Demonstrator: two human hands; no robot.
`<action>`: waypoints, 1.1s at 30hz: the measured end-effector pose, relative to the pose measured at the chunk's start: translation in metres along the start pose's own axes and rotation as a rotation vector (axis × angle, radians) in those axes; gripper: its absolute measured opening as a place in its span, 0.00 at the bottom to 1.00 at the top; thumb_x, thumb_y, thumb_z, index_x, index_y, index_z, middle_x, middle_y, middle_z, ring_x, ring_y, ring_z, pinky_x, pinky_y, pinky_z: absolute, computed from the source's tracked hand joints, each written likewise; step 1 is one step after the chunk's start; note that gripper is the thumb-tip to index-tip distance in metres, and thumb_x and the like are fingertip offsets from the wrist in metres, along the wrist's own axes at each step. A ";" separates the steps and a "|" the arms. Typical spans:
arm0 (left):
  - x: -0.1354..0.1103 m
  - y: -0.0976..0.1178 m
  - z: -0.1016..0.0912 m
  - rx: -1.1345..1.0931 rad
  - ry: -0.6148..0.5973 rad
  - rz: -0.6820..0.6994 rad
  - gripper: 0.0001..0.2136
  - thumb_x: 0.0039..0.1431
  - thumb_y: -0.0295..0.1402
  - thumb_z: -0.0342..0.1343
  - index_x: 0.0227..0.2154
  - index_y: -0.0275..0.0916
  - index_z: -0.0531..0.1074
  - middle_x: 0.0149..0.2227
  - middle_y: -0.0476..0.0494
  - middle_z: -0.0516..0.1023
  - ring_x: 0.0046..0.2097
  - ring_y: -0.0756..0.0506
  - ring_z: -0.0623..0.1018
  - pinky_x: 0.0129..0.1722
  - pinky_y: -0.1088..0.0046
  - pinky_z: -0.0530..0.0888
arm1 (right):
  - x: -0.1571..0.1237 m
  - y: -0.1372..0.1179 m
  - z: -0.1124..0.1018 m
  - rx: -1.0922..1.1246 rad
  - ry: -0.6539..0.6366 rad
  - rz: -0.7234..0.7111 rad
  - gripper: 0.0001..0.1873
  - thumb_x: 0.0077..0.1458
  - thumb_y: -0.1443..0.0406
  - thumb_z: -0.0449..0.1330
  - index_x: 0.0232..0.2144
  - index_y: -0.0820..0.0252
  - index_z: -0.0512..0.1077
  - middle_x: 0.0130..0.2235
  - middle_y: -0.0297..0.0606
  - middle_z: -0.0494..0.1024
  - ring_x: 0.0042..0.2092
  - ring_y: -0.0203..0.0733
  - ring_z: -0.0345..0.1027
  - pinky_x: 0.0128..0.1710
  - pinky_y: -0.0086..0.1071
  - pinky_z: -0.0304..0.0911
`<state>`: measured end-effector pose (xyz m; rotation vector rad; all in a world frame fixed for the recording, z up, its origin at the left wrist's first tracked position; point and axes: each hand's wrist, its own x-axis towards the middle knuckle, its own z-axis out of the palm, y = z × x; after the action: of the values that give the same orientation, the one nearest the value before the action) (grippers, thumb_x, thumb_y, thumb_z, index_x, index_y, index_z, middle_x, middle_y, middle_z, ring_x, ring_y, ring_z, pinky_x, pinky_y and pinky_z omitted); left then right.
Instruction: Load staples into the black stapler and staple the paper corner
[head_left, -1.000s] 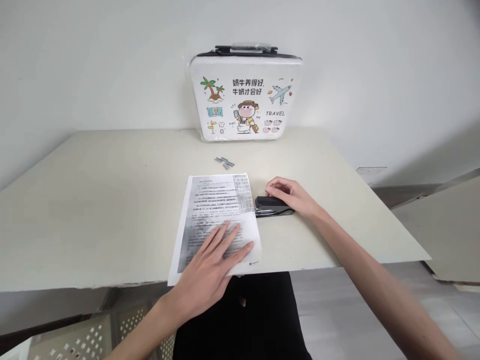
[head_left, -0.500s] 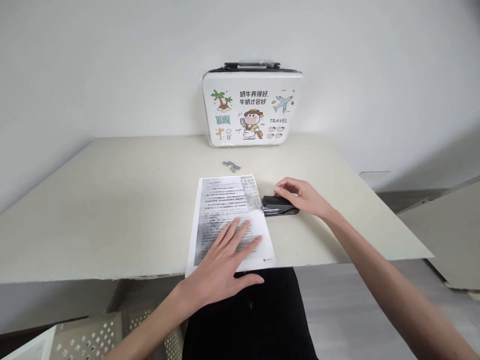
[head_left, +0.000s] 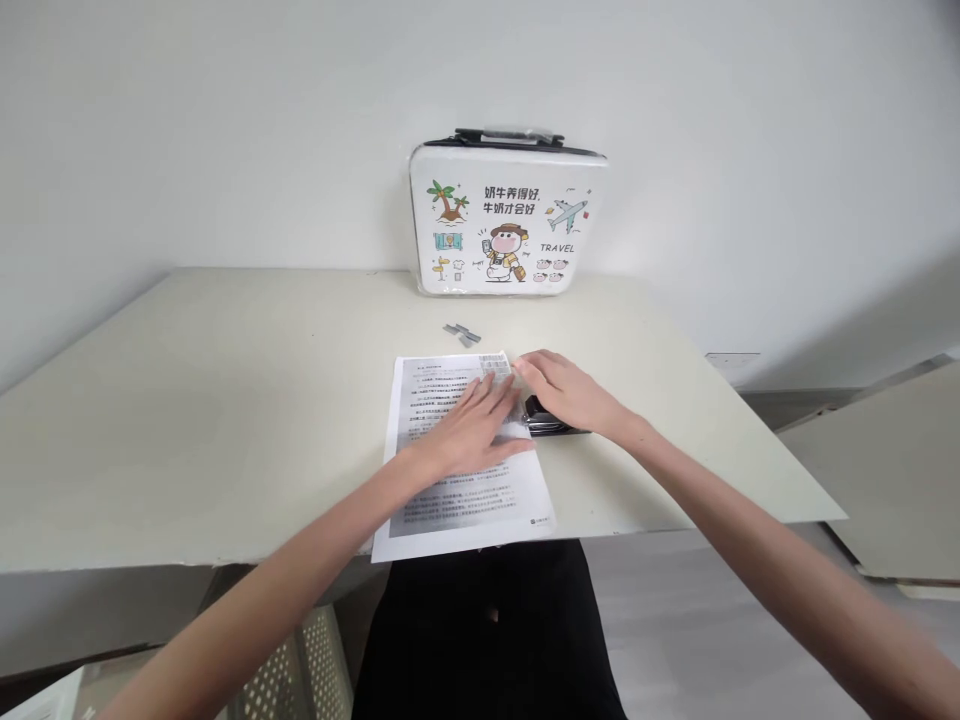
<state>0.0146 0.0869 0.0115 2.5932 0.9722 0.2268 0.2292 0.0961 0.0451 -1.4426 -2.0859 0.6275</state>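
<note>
A printed sheet of paper (head_left: 457,495) lies at the front edge of the pale table (head_left: 225,400), its lower edge hanging over. My left hand (head_left: 472,430) lies flat on the upper half of the sheet, fingers stretched out. My right hand (head_left: 562,392) rests over a black stapler (head_left: 551,425) at the sheet's right edge, fingers extended toward the paper's top right corner. Most of the stapler is hidden under that hand.
A few loose staple strips (head_left: 461,333) lie behind the paper. A white illustrated carry case (head_left: 508,215) with a black handle stands against the wall. A perforated white crate (head_left: 292,665) sits under the table on the left. Another board (head_left: 900,470) is at the right.
My left hand slid up the sheet from its lower half to its upper half. My right hand moved left from the stapler's top toward the paper's corner, covering the stapler.
</note>
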 end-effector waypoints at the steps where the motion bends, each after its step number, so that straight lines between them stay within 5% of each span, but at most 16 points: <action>1: 0.005 -0.002 0.001 -0.006 -0.002 0.023 0.42 0.71 0.62 0.42 0.77 0.39 0.45 0.79 0.37 0.39 0.78 0.32 0.37 0.75 0.44 0.43 | 0.000 -0.001 0.002 -0.007 -0.020 0.016 0.28 0.73 0.44 0.43 0.49 0.53 0.76 0.58 0.46 0.78 0.61 0.58 0.69 0.63 0.52 0.60; 18: 0.009 -0.012 0.016 0.010 0.094 0.057 0.39 0.73 0.59 0.40 0.77 0.40 0.45 0.78 0.40 0.48 0.78 0.34 0.37 0.76 0.48 0.39 | -0.006 -0.005 0.009 -0.048 -0.104 0.070 0.27 0.73 0.45 0.42 0.47 0.46 0.77 0.57 0.37 0.80 0.60 0.57 0.71 0.61 0.53 0.63; 33: 0.010 -0.011 0.025 0.013 0.094 0.026 0.41 0.73 0.58 0.41 0.77 0.37 0.41 0.78 0.37 0.44 0.78 0.31 0.37 0.75 0.45 0.38 | -0.006 -0.003 0.009 -0.007 -0.090 0.150 0.24 0.73 0.46 0.46 0.54 0.43 0.76 0.63 0.34 0.77 0.63 0.58 0.70 0.62 0.53 0.63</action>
<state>0.0219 0.0942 -0.0158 2.6296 0.9749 0.3532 0.2225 0.0884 0.0392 -1.6131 -2.0624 0.7564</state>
